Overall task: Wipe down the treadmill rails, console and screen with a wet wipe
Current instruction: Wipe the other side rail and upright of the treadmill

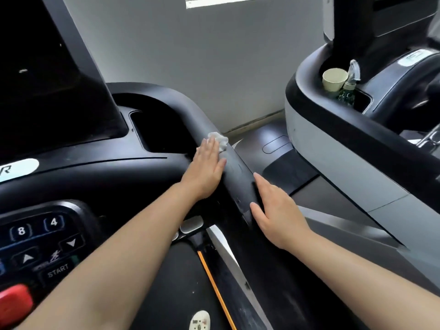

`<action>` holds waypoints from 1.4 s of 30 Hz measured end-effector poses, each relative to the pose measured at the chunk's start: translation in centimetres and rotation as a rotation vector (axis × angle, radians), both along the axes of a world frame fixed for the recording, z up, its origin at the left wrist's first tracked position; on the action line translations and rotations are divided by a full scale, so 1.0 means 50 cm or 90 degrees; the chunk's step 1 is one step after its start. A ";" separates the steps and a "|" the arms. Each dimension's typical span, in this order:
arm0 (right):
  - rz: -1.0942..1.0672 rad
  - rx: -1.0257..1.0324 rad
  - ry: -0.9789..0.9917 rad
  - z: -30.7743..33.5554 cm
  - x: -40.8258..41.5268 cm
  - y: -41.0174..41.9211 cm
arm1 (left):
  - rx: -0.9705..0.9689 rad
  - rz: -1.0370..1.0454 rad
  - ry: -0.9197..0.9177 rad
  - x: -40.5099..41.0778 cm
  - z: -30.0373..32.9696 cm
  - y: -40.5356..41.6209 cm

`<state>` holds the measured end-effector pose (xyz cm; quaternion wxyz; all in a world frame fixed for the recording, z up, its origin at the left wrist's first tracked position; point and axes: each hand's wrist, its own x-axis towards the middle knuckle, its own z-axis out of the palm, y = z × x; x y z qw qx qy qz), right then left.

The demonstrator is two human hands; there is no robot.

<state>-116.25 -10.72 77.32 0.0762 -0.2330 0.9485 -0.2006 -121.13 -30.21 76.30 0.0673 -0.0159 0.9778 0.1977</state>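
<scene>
Both forearms enter from the bottom edge and reach forward to the black right rail (234,167) of the treadmill.

Wipe (220,139): white, crumpled, lying on top of the rail near where it curves into the console (95,167). It sits under and just ahead of the fingertips of the left hand (207,170); most of it shows beyond the fingers.

Left hand: palm down, fingers straight and close together, pressing the wipe flat to the rail. No curl round it, no pinch. Thumb lies along the rail's upper face.

Right hand (276,210): nearer the camera, on the outer side of the same rail, well apart from the wipe. Fingers straight, spread a little, laid flat against the rail's side. It holds nothing.

Rail surface between the two hands shows faint streaks and specks.

Screen (42,79): dark, upper left. Pocket (157,129) in the console sits just left of the wipe. Keypad (45,244) lower left, keys marked 8, 4, arrows and START; red button (15,303) at the bottom left corner.

Second treadmill (333,129) stands to the right. Its holder carries a paper cup (333,79) and a spray bottle (350,84), side by side, touching. Grey wall (202,55) behind.
</scene>
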 end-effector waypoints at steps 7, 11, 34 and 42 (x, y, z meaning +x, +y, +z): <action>-0.033 -0.046 -0.012 -0.007 0.002 0.006 | -0.069 -0.244 0.070 0.139 -0.007 0.064; -0.028 -0.043 -0.014 -0.009 0.001 0.006 | -0.102 -0.107 0.026 0.013 0.006 -0.010; -0.001 0.031 -0.026 -0.009 -0.005 0.004 | 0.401 0.331 0.108 -0.081 -0.024 0.025; 0.002 0.036 -0.033 -0.009 -0.013 0.001 | 0.436 0.437 0.074 -0.209 0.021 -0.085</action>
